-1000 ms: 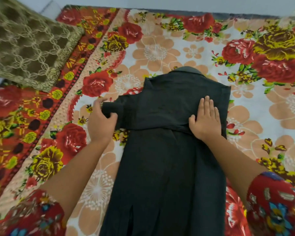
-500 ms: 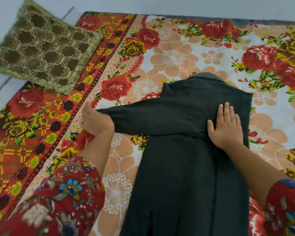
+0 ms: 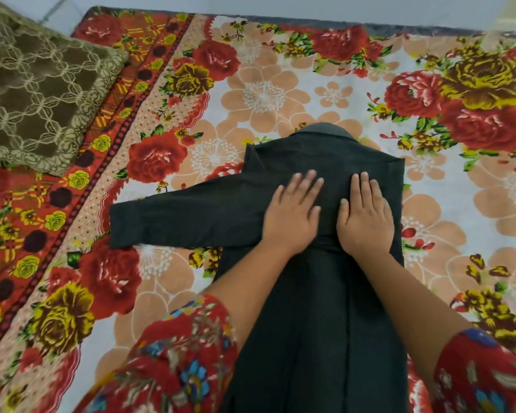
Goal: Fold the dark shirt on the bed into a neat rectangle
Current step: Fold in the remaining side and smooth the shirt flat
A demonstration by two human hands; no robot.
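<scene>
Dark shirt [image 3: 310, 308] lies mid-bed on the floral bedsheet [image 3: 280, 93], collar [image 3: 325, 132] at 12 o'clock. In the head view your left hand [image 3: 292, 216] and right hand [image 3: 365, 216] rest flat, fingers straight, pressing the chest, probably to set a crease. One sleeve [image 3: 176, 219] juts toward 9 o'clock across bare sheet; the cushion [image 3: 42, 93] sits well apart at 10.

Matt dark cloth shirt [image 3: 310, 308] on printed cotton-like bedsheet [image 3: 280, 93].

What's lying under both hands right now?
The left hand and right hand lie flat on the dark shirt. The floral bedsheet shows around it; whatever lies beneath the shirt is covered.
</scene>
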